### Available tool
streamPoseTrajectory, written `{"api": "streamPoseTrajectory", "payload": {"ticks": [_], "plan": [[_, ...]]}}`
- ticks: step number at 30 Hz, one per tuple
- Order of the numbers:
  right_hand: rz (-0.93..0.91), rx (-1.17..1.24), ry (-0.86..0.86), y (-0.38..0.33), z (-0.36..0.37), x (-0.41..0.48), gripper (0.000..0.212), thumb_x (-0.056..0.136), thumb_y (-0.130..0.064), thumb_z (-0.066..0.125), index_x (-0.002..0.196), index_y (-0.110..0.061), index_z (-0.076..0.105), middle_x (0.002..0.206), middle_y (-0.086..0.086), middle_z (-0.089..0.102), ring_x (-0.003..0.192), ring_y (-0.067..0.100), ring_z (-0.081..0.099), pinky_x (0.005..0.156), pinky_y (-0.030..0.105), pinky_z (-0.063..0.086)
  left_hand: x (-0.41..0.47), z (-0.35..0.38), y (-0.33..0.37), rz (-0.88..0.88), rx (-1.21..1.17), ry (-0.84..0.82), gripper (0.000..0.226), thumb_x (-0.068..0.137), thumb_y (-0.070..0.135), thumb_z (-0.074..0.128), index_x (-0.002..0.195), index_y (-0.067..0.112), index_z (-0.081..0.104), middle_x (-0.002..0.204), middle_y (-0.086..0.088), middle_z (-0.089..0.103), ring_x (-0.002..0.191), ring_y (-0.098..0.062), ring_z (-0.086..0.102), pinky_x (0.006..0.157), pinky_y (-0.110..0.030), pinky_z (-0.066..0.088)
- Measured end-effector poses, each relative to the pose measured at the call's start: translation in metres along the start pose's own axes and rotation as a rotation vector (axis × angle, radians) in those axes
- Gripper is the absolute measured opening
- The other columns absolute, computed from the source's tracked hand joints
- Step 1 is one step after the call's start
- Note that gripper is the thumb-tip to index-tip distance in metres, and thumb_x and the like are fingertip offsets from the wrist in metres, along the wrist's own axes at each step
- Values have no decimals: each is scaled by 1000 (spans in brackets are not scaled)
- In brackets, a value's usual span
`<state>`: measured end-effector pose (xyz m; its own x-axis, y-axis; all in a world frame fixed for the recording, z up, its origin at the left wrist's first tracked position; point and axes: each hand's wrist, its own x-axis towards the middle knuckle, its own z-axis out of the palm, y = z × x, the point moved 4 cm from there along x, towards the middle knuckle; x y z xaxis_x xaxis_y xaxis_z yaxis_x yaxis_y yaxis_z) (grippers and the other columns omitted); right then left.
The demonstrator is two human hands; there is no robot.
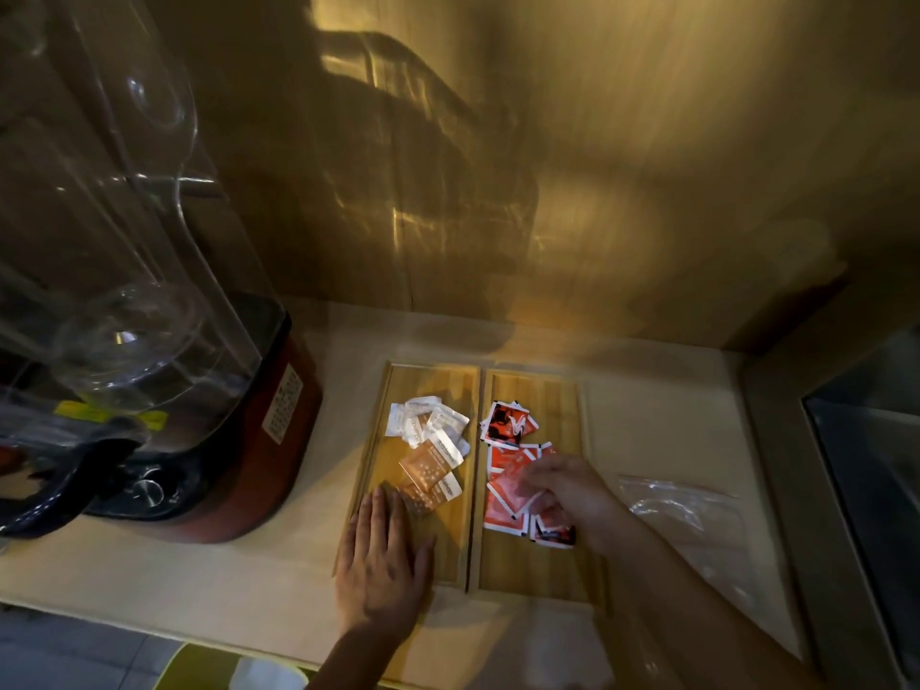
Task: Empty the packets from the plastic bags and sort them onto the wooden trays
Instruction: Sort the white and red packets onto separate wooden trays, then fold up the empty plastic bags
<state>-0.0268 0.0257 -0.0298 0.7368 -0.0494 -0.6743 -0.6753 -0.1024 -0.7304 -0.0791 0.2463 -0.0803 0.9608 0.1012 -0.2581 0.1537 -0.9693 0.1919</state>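
head view is showing you two wooden trays lying side by side on the counter (199, 580). your left hand (383, 560) is lying flat and open on the near part of the left tray (448, 550), with the fingers straight and the tips touching the brown packets (428, 473). the white packets (428, 423) are lying in a loose heap farther back on the same tray. your right hand (567, 495) is over the red packets (508, 490) on the right tray (527, 565), with the fingers bent down toward them. the blur is hiding whether you are pinching one or only pushing, so i cannot tell. a plastic bag (682, 510) is lying flat on the counter just to the right of the trays, and it is looking empty.

i am judging that you are now tidying the sorted heaps. to do it well, be pressing the left tray down with the flat hand, so it is not sliding toward the blender (149, 390). be moving the red packets with light fingertips, one or two at a time, away from the middle rims, so none is crossing into the brown heap. the packets are looking thin and slippery, so lifting by a corner is probably working better than scooping. be checking the bag also for a packet hiding in its folds.
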Motion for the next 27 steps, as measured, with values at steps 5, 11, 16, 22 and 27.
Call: {"api": "streamPoseTrajectory", "payload": {"ticks": [5,11,16,22,27], "plan": [[-82,141,253,15,-54,-9,22,84,6,51,66,-5,57,41,2,57,25,5,44,33,12,29,-2,-1,3,51,-4,25,97,72,73,-4,146,14,19,155,-6,25,144,-24,23,117,-32,5],[-140,10,445,36,-115,-29,26,85,2,52,64,-14,54,58,7,55,32,4,47,30,12,32,-2,-20,36,97,-148,136,75,75,55,24,126,7,54,129,-17,59,119,-36,54,103,-50,39],[-142,-124,578,64,-148,-47,30,80,1,52,58,-19,56,60,1,58,54,17,56,54,25,47,-6,-19,114,381,-172,109,54,81,46,36,111,9,63,116,-14,66,106,-33,62,94,-43,47],[-88,-271,655,87,-167,-70,14,82,-4,53,73,-14,56,80,9,64,83,26,62,73,31,44,-37,9,199,710,-66,32,44,73,44,45,102,16,64,101,-5,70,92,-23,66,84,-33,53],[49,-359,667,112,-173,-71,16,83,-10,53,95,-2,60,105,17,65,98,29,61,78,29,41,-53,47,222,825,141,-21,58,68,56,41,104,19,69,105,-4,73,96,-20,69,91,-35,50]]}}
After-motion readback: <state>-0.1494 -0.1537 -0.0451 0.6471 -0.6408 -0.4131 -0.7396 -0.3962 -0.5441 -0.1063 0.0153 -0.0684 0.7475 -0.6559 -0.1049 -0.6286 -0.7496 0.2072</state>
